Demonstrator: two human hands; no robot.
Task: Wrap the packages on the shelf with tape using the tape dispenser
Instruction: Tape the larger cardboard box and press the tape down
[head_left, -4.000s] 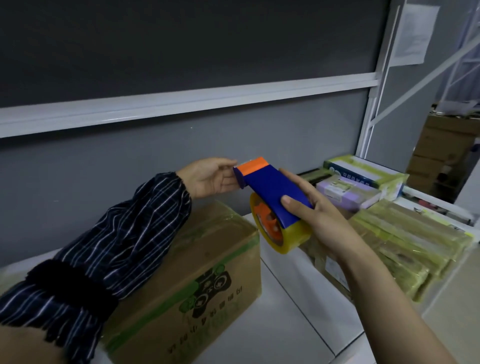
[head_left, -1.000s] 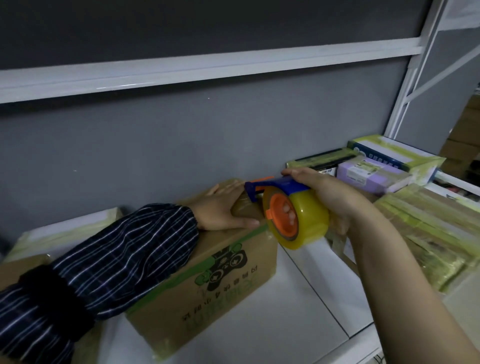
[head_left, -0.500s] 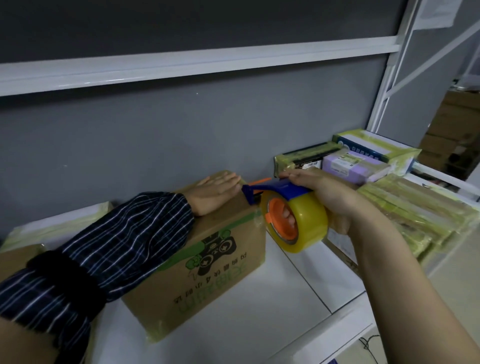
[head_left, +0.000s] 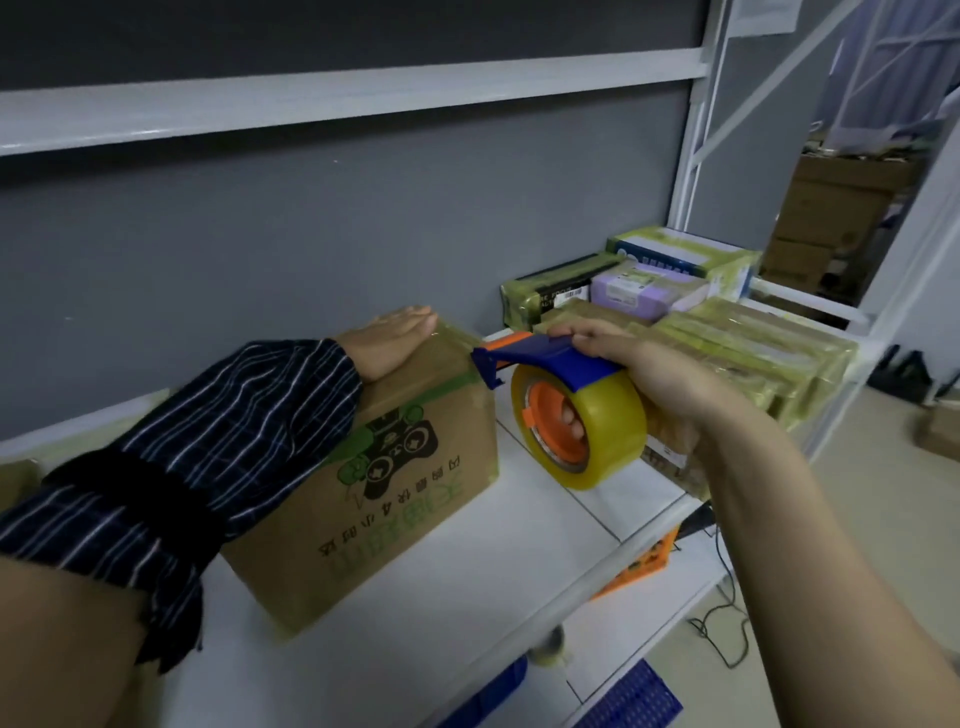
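A brown cardboard box (head_left: 395, 483) with a green and black game-controller print stands on the white shelf (head_left: 467, 587). My left hand (head_left: 395, 340) lies flat on the box's top at its far edge, fingers straight. My right hand (head_left: 639, 374) grips the tape dispenser (head_left: 566, 410), a blue frame with an orange tip and a yellowish tape roll on an orange hub. Its fingers pass through the hub. The dispenser's blue front edge sits at the box's upper right corner. Whether tape runs onto the box I cannot tell.
Several tape-wrapped packages (head_left: 737, 353) are stacked on the shelf to the right, with a purple box (head_left: 644, 291) and a blue-and-white box (head_left: 680, 254) behind. A white upright post (head_left: 696, 156) stands at the back right. Blue and orange crates (head_left: 639, 566) lie below.
Four seconds ago both hands held the dispenser in the air. My left hand has since settled flat on the box, and my right hand brought the dispenser down to the box's right corner.
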